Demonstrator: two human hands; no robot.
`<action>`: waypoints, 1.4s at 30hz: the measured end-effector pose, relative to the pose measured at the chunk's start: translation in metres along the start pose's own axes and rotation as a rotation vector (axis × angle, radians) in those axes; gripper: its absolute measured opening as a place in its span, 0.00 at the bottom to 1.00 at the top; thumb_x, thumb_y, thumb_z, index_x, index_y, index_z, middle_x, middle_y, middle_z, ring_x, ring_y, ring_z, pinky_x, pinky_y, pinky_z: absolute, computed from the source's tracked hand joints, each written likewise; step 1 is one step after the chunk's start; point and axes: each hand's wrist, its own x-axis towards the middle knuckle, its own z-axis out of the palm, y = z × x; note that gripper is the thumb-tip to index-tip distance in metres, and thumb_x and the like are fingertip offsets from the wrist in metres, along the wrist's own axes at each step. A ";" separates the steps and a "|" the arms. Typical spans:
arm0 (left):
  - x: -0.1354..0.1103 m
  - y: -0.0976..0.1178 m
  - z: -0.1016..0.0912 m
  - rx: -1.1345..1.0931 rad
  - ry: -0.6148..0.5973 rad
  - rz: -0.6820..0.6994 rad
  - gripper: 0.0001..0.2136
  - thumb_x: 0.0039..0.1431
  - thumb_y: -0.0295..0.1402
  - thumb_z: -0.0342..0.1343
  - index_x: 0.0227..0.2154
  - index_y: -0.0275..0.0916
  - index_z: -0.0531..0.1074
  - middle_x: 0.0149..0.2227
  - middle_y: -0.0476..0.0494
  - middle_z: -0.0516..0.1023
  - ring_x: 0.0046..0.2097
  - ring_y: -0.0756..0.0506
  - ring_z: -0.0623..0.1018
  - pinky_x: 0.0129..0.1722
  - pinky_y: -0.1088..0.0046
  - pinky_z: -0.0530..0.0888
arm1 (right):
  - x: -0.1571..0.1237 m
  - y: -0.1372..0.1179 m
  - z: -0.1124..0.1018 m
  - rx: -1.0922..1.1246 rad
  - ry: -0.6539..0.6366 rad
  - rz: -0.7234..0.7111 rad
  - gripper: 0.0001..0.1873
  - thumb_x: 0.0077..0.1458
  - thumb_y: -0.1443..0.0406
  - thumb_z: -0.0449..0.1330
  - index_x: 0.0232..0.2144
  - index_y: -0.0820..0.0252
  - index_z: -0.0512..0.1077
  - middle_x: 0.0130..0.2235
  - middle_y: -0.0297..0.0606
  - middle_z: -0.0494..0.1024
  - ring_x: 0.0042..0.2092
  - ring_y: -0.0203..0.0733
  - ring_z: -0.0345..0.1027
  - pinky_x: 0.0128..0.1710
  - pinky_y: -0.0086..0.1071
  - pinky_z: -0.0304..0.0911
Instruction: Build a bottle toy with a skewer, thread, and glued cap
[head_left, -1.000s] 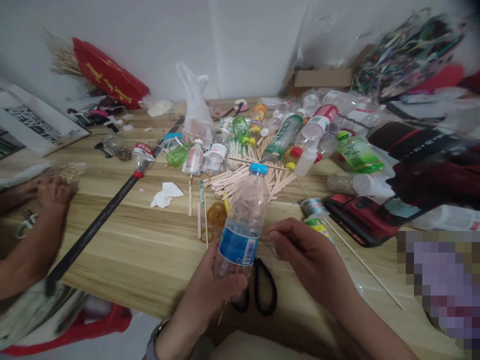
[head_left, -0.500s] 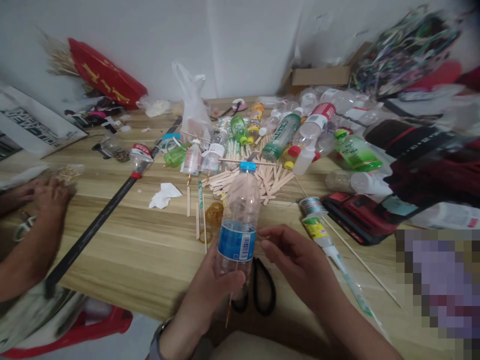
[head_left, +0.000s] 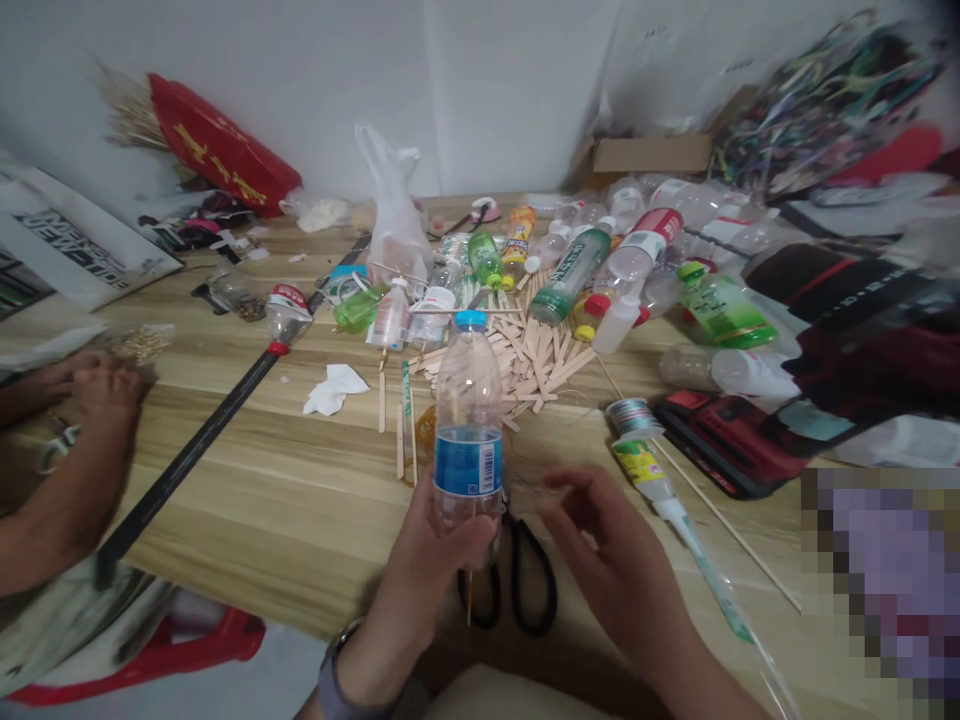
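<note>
My left hand [head_left: 442, 550] is wrapped round the lower part of a clear plastic bottle [head_left: 469, 380] with a blue label and blue cap, which stands nearly upright. A thin wooden stick [head_left: 470, 600] sticks out below the bottle's base. To the right of the bottle, my right hand [head_left: 607, 560] has curled fingers, thumb and index finger close to each other. Something thin and faint seems to run from the bottle towards those fingertips; I cannot make it out. Scissors [head_left: 532, 585] with black handles lie beneath, between my hands.
Wooden craft sticks [head_left: 536, 360] are heaped behind the bottle, with several plastic bottles [head_left: 574, 275] around them. At right lie a spool [head_left: 630, 417] and a red-black power drill [head_left: 739, 445]. Another person's hands [head_left: 105, 390] rest at left near a long black pole [head_left: 195, 455].
My right hand has moved away from the bottle's side, to the right and slightly down. The bottle has shifted slightly and stands more upright in my left hand.
</note>
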 end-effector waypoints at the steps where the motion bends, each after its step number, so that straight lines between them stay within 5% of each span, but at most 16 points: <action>1: 0.001 0.000 0.002 -0.009 0.006 0.014 0.26 0.44 0.41 0.71 0.46 0.42 0.70 0.35 0.49 0.79 0.35 0.46 0.77 0.32 0.74 0.70 | -0.006 0.004 0.003 0.004 -0.054 0.025 0.12 0.57 0.55 0.56 0.34 0.57 0.71 0.24 0.33 0.70 0.25 0.39 0.64 0.24 0.30 0.59; 5: 0.002 -0.001 0.012 -0.039 0.021 0.045 0.26 0.46 0.36 0.70 0.47 0.42 0.68 0.35 0.48 0.79 0.37 0.46 0.78 0.35 0.72 0.72 | -0.024 0.014 0.018 0.183 -0.447 0.243 0.11 0.51 0.55 0.59 0.31 0.57 0.70 0.27 0.35 0.73 0.29 0.40 0.66 0.30 0.32 0.61; 8: 0.001 -0.001 0.020 -0.038 0.064 0.072 0.23 0.46 0.36 0.69 0.45 0.43 0.69 0.36 0.48 0.79 0.37 0.45 0.78 0.35 0.72 0.73 | -0.028 0.013 0.028 0.339 -0.557 0.401 0.14 0.43 0.56 0.61 0.30 0.57 0.68 0.27 0.34 0.71 0.29 0.39 0.63 0.30 0.32 0.60; 18: -0.002 0.002 0.025 -0.054 0.091 0.116 0.26 0.46 0.40 0.70 0.47 0.43 0.67 0.35 0.49 0.78 0.33 0.47 0.77 0.29 0.74 0.71 | -0.028 0.015 0.031 0.274 -0.549 0.452 0.11 0.39 0.59 0.60 0.24 0.56 0.62 0.24 0.31 0.66 0.27 0.37 0.58 0.27 0.30 0.54; 35: -0.004 0.001 0.023 -0.005 0.154 0.101 0.25 0.45 0.44 0.70 0.44 0.43 0.68 0.34 0.49 0.78 0.33 0.47 0.78 0.28 0.74 0.72 | -0.039 0.027 0.029 0.436 -0.662 0.437 0.09 0.55 0.58 0.59 0.32 0.58 0.70 0.26 0.30 0.69 0.26 0.34 0.61 0.26 0.28 0.54; 42: -0.005 0.000 0.020 0.007 0.139 0.093 0.26 0.45 0.45 0.70 0.44 0.43 0.69 0.35 0.48 0.79 0.33 0.47 0.77 0.28 0.75 0.72 | -0.041 0.026 0.031 0.436 -0.616 0.476 0.12 0.50 0.59 0.61 0.28 0.55 0.61 0.24 0.27 0.66 0.23 0.33 0.60 0.23 0.27 0.54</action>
